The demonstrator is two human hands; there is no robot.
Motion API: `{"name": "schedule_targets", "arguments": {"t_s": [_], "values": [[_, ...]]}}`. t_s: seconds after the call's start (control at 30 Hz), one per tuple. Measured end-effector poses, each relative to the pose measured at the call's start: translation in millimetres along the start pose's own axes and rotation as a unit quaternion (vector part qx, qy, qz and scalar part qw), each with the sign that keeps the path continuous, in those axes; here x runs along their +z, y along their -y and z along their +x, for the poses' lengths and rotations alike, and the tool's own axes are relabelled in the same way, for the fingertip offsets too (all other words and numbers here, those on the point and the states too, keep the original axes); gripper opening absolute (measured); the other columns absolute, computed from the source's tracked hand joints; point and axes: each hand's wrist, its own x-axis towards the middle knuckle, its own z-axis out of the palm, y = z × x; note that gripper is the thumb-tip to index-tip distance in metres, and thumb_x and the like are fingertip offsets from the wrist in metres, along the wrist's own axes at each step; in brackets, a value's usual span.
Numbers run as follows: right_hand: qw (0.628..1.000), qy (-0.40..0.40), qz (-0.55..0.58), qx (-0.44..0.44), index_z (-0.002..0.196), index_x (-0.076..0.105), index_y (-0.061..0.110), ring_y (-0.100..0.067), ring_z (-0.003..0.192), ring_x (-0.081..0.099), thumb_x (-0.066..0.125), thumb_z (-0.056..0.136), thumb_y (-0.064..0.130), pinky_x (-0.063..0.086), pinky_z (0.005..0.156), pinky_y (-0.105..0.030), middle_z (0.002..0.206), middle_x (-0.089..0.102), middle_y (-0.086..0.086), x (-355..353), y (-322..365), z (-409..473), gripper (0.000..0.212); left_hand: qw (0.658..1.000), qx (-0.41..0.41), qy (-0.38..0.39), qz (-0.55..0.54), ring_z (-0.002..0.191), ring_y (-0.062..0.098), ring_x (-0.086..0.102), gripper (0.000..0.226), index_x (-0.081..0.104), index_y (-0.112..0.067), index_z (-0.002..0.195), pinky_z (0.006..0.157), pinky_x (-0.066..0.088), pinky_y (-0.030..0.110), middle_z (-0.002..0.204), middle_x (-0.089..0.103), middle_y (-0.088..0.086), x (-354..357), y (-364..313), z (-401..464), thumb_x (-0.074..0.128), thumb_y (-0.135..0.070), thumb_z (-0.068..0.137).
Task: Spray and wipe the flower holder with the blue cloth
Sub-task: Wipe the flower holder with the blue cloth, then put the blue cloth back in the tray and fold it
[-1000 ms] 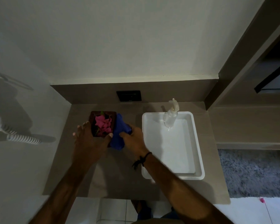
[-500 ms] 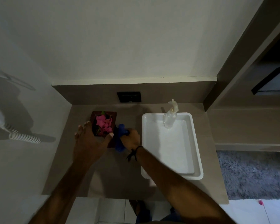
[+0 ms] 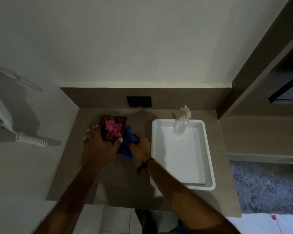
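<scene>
Dark brown flower holder (image 3: 113,119) on the grey-brown bench (image 3: 118,179), toward the back left, near the low backsplash; square-cornered, filled with pink flowers (image 3: 113,130) and a few green leaves. Left hand (image 3: 98,146) cupped over its near-left corner, fingers spread along the left side, thumb pressed against the near right edge by the petals. Blue cloth (image 3: 128,143) bunched up directly against the holder's right side, touching it, part trailing down toward the bench. Right hand (image 3: 139,147) closed around the cloth, fingers curled into the fabric, knuckles facing up; dark cord bracelet (image 3: 145,164) on that wrist. Both forearms bare, reaching in from the lower edge of the view.

Just right of the hands, apart from the holder: white rectangular tray (image 3: 210,166) lying flat on the bench, long side running front to back. Clear spray bottle (image 3: 182,125) with a pale trigger head standing upright at the tray's far end. Black wall plate (image 3: 139,101) set in the backsplash behind the holder. White coiled cord (image 3: 31,140) hanging on the left wall beside a white unit, only partly in view. Grey shaggy rug (image 3: 264,186) on the floor to the right, beyond the bench; pale floor tiles below the front edge.
</scene>
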Motion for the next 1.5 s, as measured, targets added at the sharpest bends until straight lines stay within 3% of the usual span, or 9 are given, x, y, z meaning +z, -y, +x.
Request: {"name": "schedule_targets", "arguments": {"t_s": [0.33, 0.53, 0.73, 0.93, 1.0, 1.1, 1.2, 1.4, 1.5], "values": [[0.99, -0.009, -0.137, 0.014, 0.123, 0.061, 0.008, -0.034, 0.103, 0.065, 0.054, 0.084, 0.0, 0.051, 0.079, -0.032, 0.112, 0.071, -0.016, 10, -4, 27, 0.04, 1.0, 0.002, -0.002, 0.009, 0.155, 0.033, 0.005, 0.106, 0.015, -0.014, 0.157, 0.124, 0.016, 0.055, 0.167, 0.014, 0.013, -2, 0, -1, 0.07, -0.056, 0.078], [0.997, 0.018, -0.053, 0.05, 0.112, 0.066, 0.003, -0.036, 0.1, 0.066, 0.054, 0.086, 0.005, 0.046, 0.071, -0.03, 0.108, 0.071, -0.02, 3, -4, 21, 0.028, 1.0, 0.009, -0.006, 0.004, 0.155, 0.031, 0.004, 0.106, 0.014, -0.011, 0.157, 0.124, 0.013, 0.054, 0.167, 0.016, 0.013, 0, 2, -1, 0.071, -0.055, 0.079], [0.989, 0.046, 0.112, 0.09, 0.093, 0.07, 0.005, -0.035, 0.096, 0.069, 0.066, 0.08, 0.006, 0.058, 0.087, -0.045, 0.106, 0.072, -0.023, -14, 24, 9, 0.013, 1.0, 0.014, -0.008, 0.018, 0.155, 0.032, 0.008, 0.105, 0.016, -0.012, 0.157, 0.125, 0.008, 0.051, 0.166, 0.02, 0.014, 3, 6, 5, 0.069, -0.058, 0.078], [0.947, 0.122, 0.273, 0.119, 0.111, 0.061, 0.004, -0.03, 0.102, 0.061, 0.063, 0.087, 0.004, 0.055, 0.088, -0.046, 0.117, 0.062, -0.017, -72, 57, -17, 0.024, 0.993, 0.043, -0.047, 0.101, 0.155, 0.036, 0.007, 0.096, 0.023, -0.012, 0.155, 0.124, 0.004, 0.055, 0.165, 0.021, 0.016, 2, 4, 4, 0.059, -0.063, 0.083], [0.945, 0.117, 0.282, 0.12, 0.116, 0.06, 0.005, -0.029, 0.107, 0.06, 0.065, 0.083, 0.004, 0.054, 0.081, -0.039, 0.124, 0.061, -0.014, -95, 58, -21, 0.033, 0.99, 0.105, -0.087, 0.027, 0.148, 0.036, 0.03, 0.078, 0.033, -0.008, 0.15, 0.122, 0.018, 0.054, 0.158, 0.036, 0.017, 2, -18, -10, 0.062, -0.047, 0.089], [0.941, 0.14, 0.287, 0.114, 0.127, 0.057, 0.003, -0.034, 0.121, 0.057, 0.066, 0.073, 0.008, 0.053, 0.091, -0.042, 0.13, 0.06, -0.017, -128, 52, -23, 0.055, 0.976, 0.159, 0.009, -0.149, 0.104, 0.012, 0.058, 0.053, 0.045, -0.007, 0.14, 0.101, 0.048, 0.042, 0.122, 0.053, 0.0, 24, -58, -36, 0.062, -0.024, 0.093], [0.944, 0.145, 0.269, 0.123, 0.108, 0.063, 0.004, -0.033, 0.108, 0.062, 0.062, 0.074, 0.004, 0.052, 0.096, -0.044, 0.111, 0.066, -0.018, -160, 35, -21, 0.034, 0.944, 0.148, 0.133, -0.264, 0.103, 0.003, 0.061, 0.051, 0.044, -0.012, 0.137, 0.091, 0.056, 0.029, 0.12, 0.057, -0.008, 63, -73, -42, 0.065, -0.021, 0.091], [0.991, -0.003, 0.02, 0.135, 0.096, 0.071, 0.013, -0.029, 0.097, 0.071, 0.078, 0.07, 0.008, 0.061, 0.085, -0.04, 0.099, 0.075, -0.011, -202, -40, -24, 0.027, 0.954, 0.072, 0.184, -0.225, 0.101, 0.034, 0.066, 0.036, 0.046, -0.025, 0.105, 0.08, 0.057, 0.042, 0.107, 0.061, 0.009, 163, -56, -46, 0.067, -0.006, 0.082], [0.985, -0.057, -0.072, 0.147, 0.098, 0.065, 0.017, -0.02, 0.089, 0.066, 0.079, 0.07, 0.014, 0.055, 0.069, -0.024, 0.095, 0.068, -0.003, -201, -70, -32, 0.032, 0.954, 0.061, 0.231, -0.182, 0.102, 0.028, 0.065, 0.043, 0.044, -0.01, 0.121, 0.079, 0.055, 0.036, 0.114, 0.062, 0.011, 195, -51, -53, 0.061, -0.004, 0.082]]}}
